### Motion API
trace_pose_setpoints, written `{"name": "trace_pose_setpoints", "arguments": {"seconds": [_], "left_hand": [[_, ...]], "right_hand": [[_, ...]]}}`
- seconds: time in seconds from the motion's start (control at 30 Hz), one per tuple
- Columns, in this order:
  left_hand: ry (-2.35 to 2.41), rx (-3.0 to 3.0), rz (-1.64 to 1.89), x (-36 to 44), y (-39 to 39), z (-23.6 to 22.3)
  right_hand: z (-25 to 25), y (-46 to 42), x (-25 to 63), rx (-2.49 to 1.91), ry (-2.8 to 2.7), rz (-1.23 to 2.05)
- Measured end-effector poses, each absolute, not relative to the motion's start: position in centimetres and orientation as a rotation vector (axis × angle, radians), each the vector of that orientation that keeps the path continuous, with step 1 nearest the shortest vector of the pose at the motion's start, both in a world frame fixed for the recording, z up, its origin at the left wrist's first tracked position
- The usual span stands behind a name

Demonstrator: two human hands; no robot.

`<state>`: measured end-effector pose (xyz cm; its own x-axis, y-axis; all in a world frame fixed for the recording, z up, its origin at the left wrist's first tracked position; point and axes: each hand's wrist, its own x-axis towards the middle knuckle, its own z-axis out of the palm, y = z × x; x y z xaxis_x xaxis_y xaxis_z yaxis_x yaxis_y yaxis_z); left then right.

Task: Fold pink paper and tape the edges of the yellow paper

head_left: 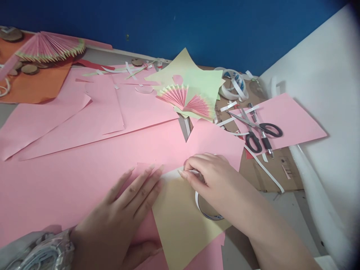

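Note:
My left hand (126, 210) lies with fingers outstretched on the large pink paper (84, 180), its fingertips at the left edge of a yellow paper sheet (180, 225). Along the top edge of that yellow sheet runs a white strip of tape (171, 173). My right hand (210, 176) pinches the strip between thumb and forefinger. Below my right palm sits the tape roll (209, 216), partly covered by the hand and forearm.
Black-handled scissors (254, 129) and a pen (266, 142) lie at right on a pink sheet (295, 120). Another tape roll (233, 85) is behind. Folded paper fans (184, 101) rest on pale green paper (204, 82). A blue wall (180, 26) bounds the back.

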<state>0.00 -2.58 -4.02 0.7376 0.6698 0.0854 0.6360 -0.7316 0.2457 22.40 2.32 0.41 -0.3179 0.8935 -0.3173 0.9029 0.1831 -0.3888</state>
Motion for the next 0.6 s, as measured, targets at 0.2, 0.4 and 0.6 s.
{"name": "trace_pose_setpoints", "arguments": {"seconds": [0.2, 0.4, 0.6], "left_hand": [[1.028, 2.729, 0.255, -0.11, -2.67, -4.08], [1.038, 2.743, 0.254, -0.25, -2.87, -4.15], [1.034, 2.737, 0.266, 0.0, -2.7, -4.21]], "right_hand": [[0.63, 2.5, 22.02, 1.849, 2.37, -0.8], [0.61, 2.36, 22.19, 1.835, 2.377, -0.826], [0.56, 2.44, 21.99, 1.831, 2.369, -0.812]]}}
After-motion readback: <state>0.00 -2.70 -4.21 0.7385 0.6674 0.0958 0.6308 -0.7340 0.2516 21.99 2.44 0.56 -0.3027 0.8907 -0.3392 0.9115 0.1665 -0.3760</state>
